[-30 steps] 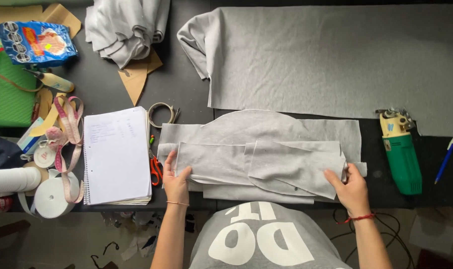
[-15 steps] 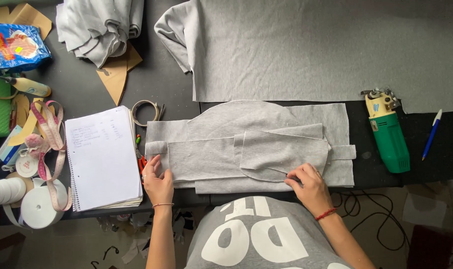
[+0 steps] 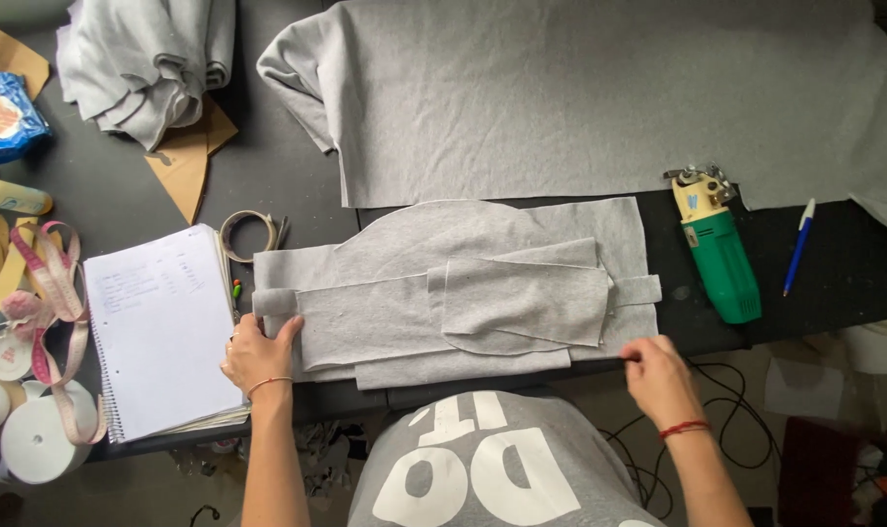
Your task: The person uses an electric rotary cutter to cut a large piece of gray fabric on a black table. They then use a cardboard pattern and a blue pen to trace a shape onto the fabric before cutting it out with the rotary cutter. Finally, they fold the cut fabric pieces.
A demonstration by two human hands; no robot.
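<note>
Near edge of desk (image 3: 297, 185): left hand (image 3: 260, 356) flat on left end of stacked grey cut fabric pieces (image 3: 463, 293), fingers spread and pressing, nothing gripped. Right hand (image 3: 658, 376) now off the stack's top, moved out to its near right corner by the desk's front edge; fingers curled, maybe pinching the bottom layer's edge or something thin, cannot tell. Half a second back, sat further left on the pieces. Suggests smoothing or aligning of the layers about done, stack held square. Left of stack: open spiral notebook (image 3: 160, 327), pink measuring tape (image 3: 53, 303), tape rolls (image 3: 33, 444). Right: green rotary cutter (image 3: 719, 249), blue pen (image 3: 797, 246). Far edge: large grey fabric sheet (image 3: 599, 98); far left corner: bundled grey fabric (image 3: 150, 59).
</note>
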